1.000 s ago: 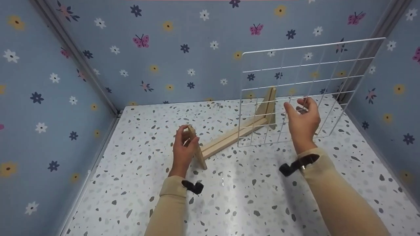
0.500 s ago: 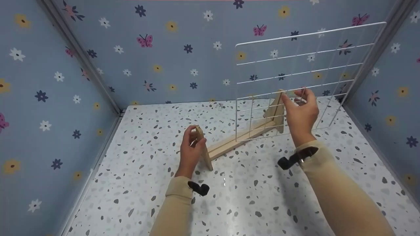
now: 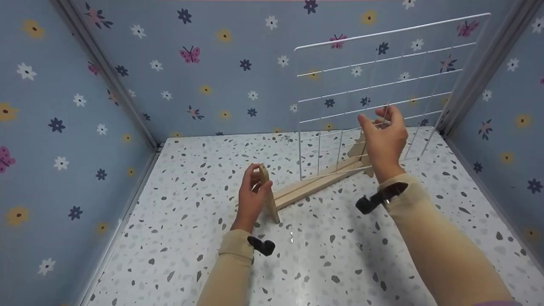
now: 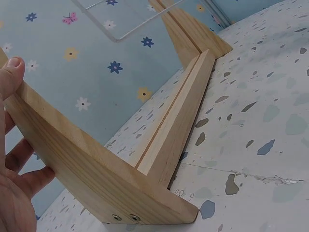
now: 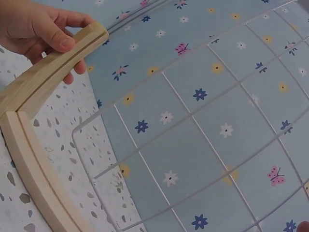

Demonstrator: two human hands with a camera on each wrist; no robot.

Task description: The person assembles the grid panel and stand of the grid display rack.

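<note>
1. As I have it on the head camera, the left hand (image 3: 250, 197) is clamped on the upper part of the near wooden upright (image 3: 270, 199), thumb on one side and fingers wrapped to the other.
2. I see that upright's foot on the terrazzo-patterned surface (image 3: 331, 263), with two round metal fasteners (image 4: 135, 218) near its base.
3. From there, my left wrist feed shows a grooved wooden crossbar (image 3: 316, 187) running across the surface to the far wooden upright (image 4: 207, 34).
4. My right hand (image 3: 387, 138) holds the white wire grid panel (image 5: 192, 116), fingers curled at its wires; I cannot tell exactly where each fingertip lands.
5. I read the panel as raised and slanted, its lower left corner above the crossbar and apart from the groove.
6. Behind it I get the blue wall (image 3: 238, 80) printed with flowers and butterflies.
</note>
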